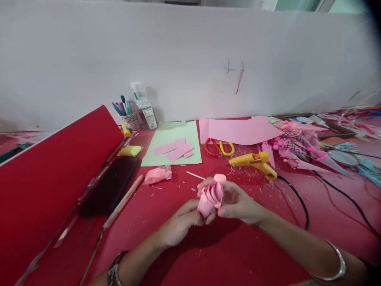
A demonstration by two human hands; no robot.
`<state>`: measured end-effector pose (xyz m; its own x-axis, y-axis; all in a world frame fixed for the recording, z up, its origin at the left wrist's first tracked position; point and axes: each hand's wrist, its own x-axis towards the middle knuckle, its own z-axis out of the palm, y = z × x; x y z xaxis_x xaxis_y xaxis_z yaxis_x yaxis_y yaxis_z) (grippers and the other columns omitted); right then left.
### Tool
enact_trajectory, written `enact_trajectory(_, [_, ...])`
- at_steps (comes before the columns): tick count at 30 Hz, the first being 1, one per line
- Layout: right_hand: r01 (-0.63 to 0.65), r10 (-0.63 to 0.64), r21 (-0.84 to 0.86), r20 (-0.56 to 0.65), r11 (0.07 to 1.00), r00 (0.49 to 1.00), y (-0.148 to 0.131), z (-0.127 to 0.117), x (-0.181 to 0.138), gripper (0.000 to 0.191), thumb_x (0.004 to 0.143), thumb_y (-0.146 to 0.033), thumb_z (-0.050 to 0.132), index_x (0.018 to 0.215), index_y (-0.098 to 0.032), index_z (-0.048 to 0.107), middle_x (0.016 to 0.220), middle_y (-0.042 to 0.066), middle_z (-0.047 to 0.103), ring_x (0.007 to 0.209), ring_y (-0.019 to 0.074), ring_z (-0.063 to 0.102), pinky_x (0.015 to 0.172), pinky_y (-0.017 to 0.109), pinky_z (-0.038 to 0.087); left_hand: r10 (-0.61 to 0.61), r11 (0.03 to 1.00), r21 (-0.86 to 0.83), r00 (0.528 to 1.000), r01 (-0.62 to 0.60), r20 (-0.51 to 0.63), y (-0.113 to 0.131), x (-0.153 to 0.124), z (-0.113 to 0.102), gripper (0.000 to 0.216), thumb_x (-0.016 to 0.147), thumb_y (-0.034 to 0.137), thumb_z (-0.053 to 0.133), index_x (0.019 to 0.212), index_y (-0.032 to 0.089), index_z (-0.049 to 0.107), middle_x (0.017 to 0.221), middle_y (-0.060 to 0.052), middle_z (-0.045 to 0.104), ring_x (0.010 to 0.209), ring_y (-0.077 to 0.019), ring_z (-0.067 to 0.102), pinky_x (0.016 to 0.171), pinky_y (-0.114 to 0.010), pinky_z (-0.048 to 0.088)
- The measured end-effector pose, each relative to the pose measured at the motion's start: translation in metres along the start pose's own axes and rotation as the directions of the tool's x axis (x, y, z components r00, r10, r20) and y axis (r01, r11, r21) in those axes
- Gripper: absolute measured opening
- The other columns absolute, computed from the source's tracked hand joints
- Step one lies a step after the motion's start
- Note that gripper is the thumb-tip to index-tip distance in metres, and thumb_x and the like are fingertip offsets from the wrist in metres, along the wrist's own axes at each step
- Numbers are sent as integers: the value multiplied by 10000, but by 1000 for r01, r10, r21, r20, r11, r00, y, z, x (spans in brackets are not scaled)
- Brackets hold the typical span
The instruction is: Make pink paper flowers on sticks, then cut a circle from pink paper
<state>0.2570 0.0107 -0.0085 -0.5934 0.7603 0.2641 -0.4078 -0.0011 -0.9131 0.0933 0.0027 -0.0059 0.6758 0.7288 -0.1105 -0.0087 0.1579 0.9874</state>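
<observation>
A pink rolled paper cone [206,204] with spiral paper layers inside its mouth is held upright, tilted a little, above the red table. Blobs of pink clay [220,178] sit on its rim and sides. My left hand [186,222] is closed round the lower part of the cone, thumb in front. From the other side my right hand [241,204] curls about the upper part, its fingers partly hidden behind the cone and its thumb close to a clay blob. A thin pale stick [195,175] lies just beyond the hands.
A yellow glue gun [253,161] with a black cord lies right, near scissors [220,147] and finished pink cones [297,145]. Left are bagged pink clay [157,175], a wooden-handled tool [123,202], a phone [110,186] and pens in a cup [131,121]. Pink strips [180,151] lie on green paper [154,137].
</observation>
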Motion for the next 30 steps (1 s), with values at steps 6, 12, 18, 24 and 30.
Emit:
enact_trajectory(6, [-65, 65, 54, 0, 996, 998, -1, 2, 0, 296, 685, -237, 644, 972, -239, 570, 932, 21, 532, 742, 117, 543, 586, 250, 505, 22, 998, 50, 999, -24, 37, -2, -1, 3, 49, 608, 123, 406, 612, 152, 446, 614, 20, 385, 584, -97, 323, 546, -208, 286])
enact_trajectory(12, [-87, 79, -59, -127, 994, 989, 3, -2, 0, 286, 686, -221, 648, 959, -189, 569, 831, 9, 548, 754, 99, 520, 713, 240, 438, 130, 958, 270, 986, -97, -105, -11, 3, 9, 147, 744, 283, 489, 720, 138, 498, 702, -1, 470, 649, -112, 411, 609, -219, 370])
enact_trajectory(18, [-21, 18, -52, -64, 998, 998, 2, -2, 2, 313, 681, -298, 660, 969, -196, 591, 896, 14, 549, 817, 108, 510, 761, 241, 396, 184, 912, 394, 971, -111, -152, -11, 6, 9, 220, 789, 273, 407, 622, 138, 453, 621, 26, 418, 573, -86, 355, 542, -191, 348])
enact_trajectory(24, [-27, 22, -82, -71, 996, 997, 1, -2, 3, 231, 698, -245, 647, 922, -198, 617, 861, 8, 555, 814, 107, 510, 771, 249, 390, 199, 895, 428, 970, -124, -136, -12, 5, 9, 241, 791, 268, 387, 584, 144, 408, 596, 32, 353, 557, -80, 316, 503, -180, 317])
enact_trajectory(30, [-78, 54, -106, -213, 991, 976, 5, -3, 3, 220, 665, -243, 667, 855, -176, 577, 848, 9, 528, 803, 118, 508, 761, 274, 408, 199, 876, 477, 951, -64, -237, -15, 9, 7, 216, 787, 255, 403, 609, 138, 438, 576, 41, 355, 538, -77, 318, 488, -175, 302])
